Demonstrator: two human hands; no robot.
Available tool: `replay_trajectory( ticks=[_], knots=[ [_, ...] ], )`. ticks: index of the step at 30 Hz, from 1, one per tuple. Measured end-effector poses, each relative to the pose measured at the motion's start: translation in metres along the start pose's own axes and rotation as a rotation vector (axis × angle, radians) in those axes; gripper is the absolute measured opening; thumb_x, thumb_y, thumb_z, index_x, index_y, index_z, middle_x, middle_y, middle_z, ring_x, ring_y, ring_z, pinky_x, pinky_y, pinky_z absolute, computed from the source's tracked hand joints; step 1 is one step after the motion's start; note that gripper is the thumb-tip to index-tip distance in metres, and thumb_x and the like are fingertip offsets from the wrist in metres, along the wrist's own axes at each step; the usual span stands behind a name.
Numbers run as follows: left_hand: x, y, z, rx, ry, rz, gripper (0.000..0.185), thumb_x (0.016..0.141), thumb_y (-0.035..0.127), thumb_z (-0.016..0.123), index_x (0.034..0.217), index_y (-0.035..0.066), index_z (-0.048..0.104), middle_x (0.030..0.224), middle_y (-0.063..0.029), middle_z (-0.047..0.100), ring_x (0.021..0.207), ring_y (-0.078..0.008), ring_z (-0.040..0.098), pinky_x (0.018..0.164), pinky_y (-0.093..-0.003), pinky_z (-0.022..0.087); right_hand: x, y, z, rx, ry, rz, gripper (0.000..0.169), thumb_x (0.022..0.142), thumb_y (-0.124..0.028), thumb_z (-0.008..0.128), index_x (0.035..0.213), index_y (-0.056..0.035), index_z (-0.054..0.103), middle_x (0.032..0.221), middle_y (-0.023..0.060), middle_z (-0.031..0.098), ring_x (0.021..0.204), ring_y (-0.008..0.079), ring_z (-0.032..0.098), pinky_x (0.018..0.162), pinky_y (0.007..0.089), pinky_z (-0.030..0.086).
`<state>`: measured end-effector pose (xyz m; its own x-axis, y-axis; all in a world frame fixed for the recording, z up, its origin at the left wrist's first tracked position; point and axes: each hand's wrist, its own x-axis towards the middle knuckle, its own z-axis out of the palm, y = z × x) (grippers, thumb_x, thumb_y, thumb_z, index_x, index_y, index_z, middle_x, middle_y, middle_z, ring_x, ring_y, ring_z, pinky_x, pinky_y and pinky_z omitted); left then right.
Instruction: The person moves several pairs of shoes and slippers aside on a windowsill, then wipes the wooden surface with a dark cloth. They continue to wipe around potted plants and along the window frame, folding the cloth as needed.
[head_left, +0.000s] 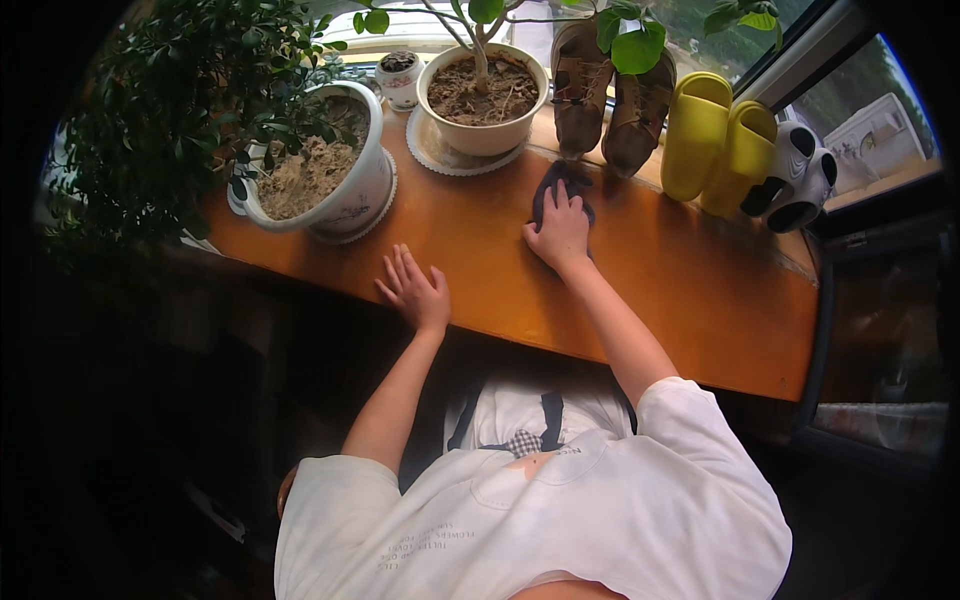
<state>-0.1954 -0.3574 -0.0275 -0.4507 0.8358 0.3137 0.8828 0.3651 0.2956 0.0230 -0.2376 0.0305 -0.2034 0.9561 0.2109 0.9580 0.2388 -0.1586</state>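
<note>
My right hand (560, 229) lies flat on a dark grey cloth (541, 201), pressing it on the orange-brown wooden tabletop (480, 277). The cloth shows around the fingers and reaches close to the toe of a brown lace-up shoe (581, 97). Resting near the table's front edge with fingers spread, my left hand (421, 294) holds nothing. Its fingertips point towards a white pot of soil (352, 191), which stands on a saucer beyond them. The hand and wrist cover the middle of the cloth.
A cream pot with a plant (484, 135) stands on a scalloped saucer (431, 154) at the back, beside a small patterned pot (400, 88). Yellow slides (694, 142) and white-and-black footwear (795, 169) lean by the window at right. Leafy branches (172, 112) overhang the left side.
</note>
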Motion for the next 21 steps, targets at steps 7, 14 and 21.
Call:
replay_trajectory(
  ticks=[7, 14, 21],
  knots=[
    [0.001, 0.005, 0.004, -0.01, 0.01, 0.022, 0.063, 0.09, 0.026, 0.054, 0.145, 0.003, 0.038, 0.155, -0.0117, 0.037, 0.146, -0.0324, 0.027, 0.118, -0.0584, 0.011, 0.027, -0.043, 0.003, 0.171, -0.066, -0.026, 0.061, 0.066, -0.034, 0.071, 0.117, -0.0036, 0.057, 0.147, 0.0154, 0.046, 0.11, 0.0364, 0.052, 0.086, 0.0432, 0.05],
    [-0.005, 0.0, -0.001, -0.053, -0.004, -0.025, 0.063, 0.09, 0.023, 0.055, 0.147, 0.003, 0.035, 0.155, -0.0109, 0.037, 0.147, -0.0316, 0.026, 0.119, -0.0571, 0.01, -0.087, 0.014, -0.043, 0.363, -0.156, -0.35, 0.061, 0.063, -0.019, 0.07, 0.123, -0.0106, 0.062, 0.139, 0.0076, 0.056, 0.087, 0.0307, 0.052, 0.086, 0.0402, 0.049],
    [-0.004, 0.004, 0.001, -0.069, 0.016, -0.029, 0.062, 0.091, 0.02, 0.054, 0.147, 0.003, 0.034, 0.154, -0.0111, 0.039, 0.146, -0.0317, 0.028, 0.119, -0.057, 0.011, -0.007, -0.026, 0.007, 0.119, -0.071, -0.278, 0.072, 0.067, -0.026, 0.066, 0.132, 0.003, 0.054, 0.14, 0.0227, 0.05, 0.1, 0.0365, 0.054, 0.084, 0.0422, 0.051]
  ],
)
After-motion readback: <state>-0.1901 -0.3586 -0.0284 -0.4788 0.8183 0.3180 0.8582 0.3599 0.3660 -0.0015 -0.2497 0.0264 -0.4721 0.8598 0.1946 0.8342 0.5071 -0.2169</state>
